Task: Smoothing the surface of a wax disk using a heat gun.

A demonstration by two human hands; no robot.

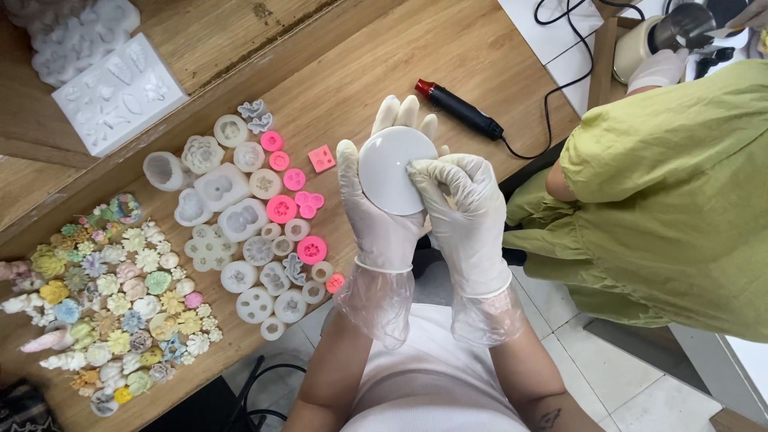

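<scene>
Both gloved hands grip a round white silicone mould (390, 169) above the near edge of the wooden table (448, 56): left hand (376, 216) cupping beneath, right hand (460, 212) with fingers pinching its right rim. Slick gloves could probably let it slip. What it holds cannot be told. Small translucent and pink moulds (256, 232) lie left.

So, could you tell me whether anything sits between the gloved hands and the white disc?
Nothing visible does. The left hand cradles the disc from behind and the right hand presses its edge; only the gloves lie between.
</scene>
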